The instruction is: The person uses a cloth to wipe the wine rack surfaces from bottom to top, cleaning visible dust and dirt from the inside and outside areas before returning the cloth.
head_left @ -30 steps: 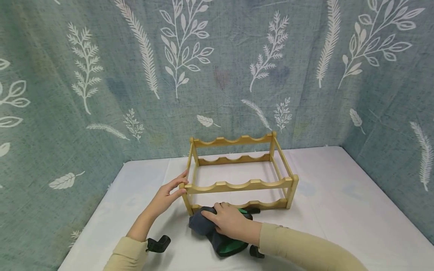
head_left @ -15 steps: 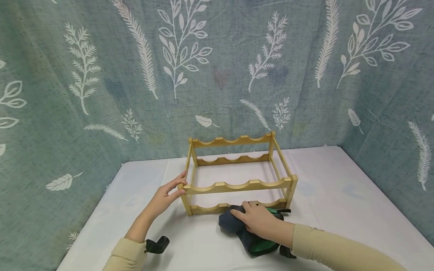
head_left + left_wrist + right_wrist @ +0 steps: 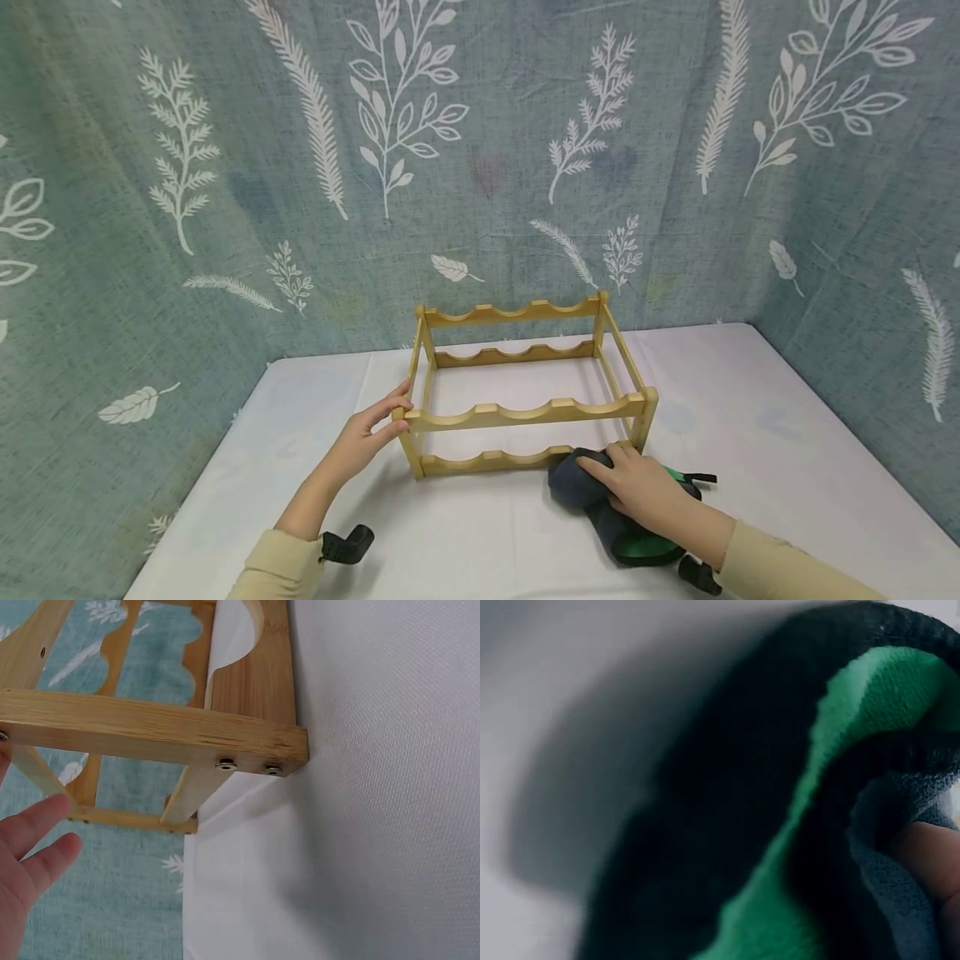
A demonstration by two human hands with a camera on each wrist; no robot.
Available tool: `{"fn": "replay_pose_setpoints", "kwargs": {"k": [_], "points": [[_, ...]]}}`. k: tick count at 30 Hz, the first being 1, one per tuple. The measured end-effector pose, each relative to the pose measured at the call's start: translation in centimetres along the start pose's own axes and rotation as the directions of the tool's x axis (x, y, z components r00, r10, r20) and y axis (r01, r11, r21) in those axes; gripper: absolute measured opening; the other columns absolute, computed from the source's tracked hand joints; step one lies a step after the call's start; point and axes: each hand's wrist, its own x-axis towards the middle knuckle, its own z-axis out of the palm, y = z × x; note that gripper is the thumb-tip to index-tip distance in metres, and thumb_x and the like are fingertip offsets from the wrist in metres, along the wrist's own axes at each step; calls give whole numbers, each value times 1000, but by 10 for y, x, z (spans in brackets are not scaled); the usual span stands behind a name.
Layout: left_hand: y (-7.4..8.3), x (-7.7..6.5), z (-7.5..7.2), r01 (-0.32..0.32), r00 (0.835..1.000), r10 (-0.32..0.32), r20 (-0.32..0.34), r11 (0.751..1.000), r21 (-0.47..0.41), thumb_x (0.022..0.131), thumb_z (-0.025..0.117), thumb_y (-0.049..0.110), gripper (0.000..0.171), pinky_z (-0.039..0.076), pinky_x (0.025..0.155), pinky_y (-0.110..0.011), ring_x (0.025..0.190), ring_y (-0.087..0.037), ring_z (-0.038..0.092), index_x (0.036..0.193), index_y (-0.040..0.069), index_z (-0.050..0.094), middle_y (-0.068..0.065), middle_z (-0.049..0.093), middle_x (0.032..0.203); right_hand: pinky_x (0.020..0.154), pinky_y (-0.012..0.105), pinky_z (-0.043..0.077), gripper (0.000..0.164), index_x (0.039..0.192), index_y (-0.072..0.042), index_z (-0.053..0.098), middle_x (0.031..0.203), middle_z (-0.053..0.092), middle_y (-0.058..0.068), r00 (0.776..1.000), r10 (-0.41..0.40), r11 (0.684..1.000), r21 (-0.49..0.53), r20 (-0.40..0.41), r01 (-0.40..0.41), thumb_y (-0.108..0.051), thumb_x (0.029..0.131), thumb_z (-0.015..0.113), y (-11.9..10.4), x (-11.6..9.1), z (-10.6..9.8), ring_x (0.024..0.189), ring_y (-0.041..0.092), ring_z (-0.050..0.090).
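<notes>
A pale wooden wine rack (image 3: 525, 412) with scalloped rails stands on the white table. At its front left corner, my left hand (image 3: 365, 431) holds the frame between thumb and forefinger. In the left wrist view, two of this hand's fingers (image 3: 46, 844) stick out past the rack's side bar (image 3: 150, 731). My right hand (image 3: 651, 490) grips a bunched cloth (image 3: 573, 486), dark navy and green with black edging and a short black strap. The cloth lies by the rack's front right corner. Close up, the right wrist view shows its green side (image 3: 889, 686) and a fingertip (image 3: 930, 859) in a fold.
Behind the table (image 3: 442, 533) hangs a grey-green curtain (image 3: 480, 233) printed with white leaves; it also runs along both sides. A black wrist camera (image 3: 347, 544) sits at the left cuff, another (image 3: 699, 575) at the right.
My right hand has slid the bunched cloth rightward along the rack's front, from near its left end to its right corner. The left hand and the wine rack have stayed in place.
</notes>
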Motion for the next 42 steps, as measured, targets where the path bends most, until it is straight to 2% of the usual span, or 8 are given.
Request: {"fn": "replay_pose_setpoints", "kwargs": {"k": [7,13,17,20,25,28,36,42], "points": [[0,0,0,15,1000,-15,-4,1000,-2,83,50,23,18,25,90,-52,121,-21,26,101,23,49,5,26,134,47,28,41,57,118,-25,44,94,48,11,994,105,995,0,40,-105,-27,66,68,19,-20,-3,74,22,51],[1,-1,-2,16,1000,-16,-2,1000,-14,83,49,22,19,24,90,-54,122,-22,25,103,23,49,5,25,135,46,26,40,58,118,-25,44,89,48,9,996,75,997,14,51,-76,-28,65,69,18,-19,-10,71,20,50],[2,-3,-3,14,1000,-15,-6,1000,-15,83,50,22,20,24,90,-54,122,-21,25,103,22,49,4,25,135,50,28,44,58,119,-26,43,91,48,9,998,-6,998,68,67,2,-29,67,68,-1,-1,-23,76,20,51],[1,-4,-3,11,1000,-11,-15,1000,-18,83,50,21,20,24,90,-53,122,-21,25,103,22,49,4,25,135,57,29,46,60,122,-27,39,94,48,7,992,-113,988,109,54,106,-31,69,66,-22,22,-30,79,19,52],[1,-1,-1,10,1000,-10,-9,1000,-29,83,50,21,19,24,91,-52,121,-19,25,102,22,50,4,25,135,58,27,46,60,125,-28,33,98,47,6,960,-280,955,105,-1,278,-33,72,62,-63,61,-33,80,17,53],[1,0,0,6,1000,-6,0,1000,-31,83,50,21,19,24,91,-52,121,-20,25,102,22,49,3,25,135,54,24,46,58,124,-27,34,98,48,6,946,-323,943,75,-35,324,-33,74,61,-87,82,-30,79,17,53],[2,0,-1,2,1000,-2,-10,1000,-22,83,49,19,19,25,90,-54,121,-21,25,102,23,49,5,25,135,52,24,45,50,123,-25,37,98,49,6,951,-307,951,-55,-34,305,-33,77,56,-121,119,-13,81,18,52],[0,-1,0,8,1000,-8,-5,1000,-28,83,49,21,19,24,90,-53,122,-21,25,102,23,49,3,25,135,50,25,46,51,123,-25,37,95,49,7,964,-267,956,-132,-19,262,-36,77,56,-119,116,-7,80,20,52]]}}
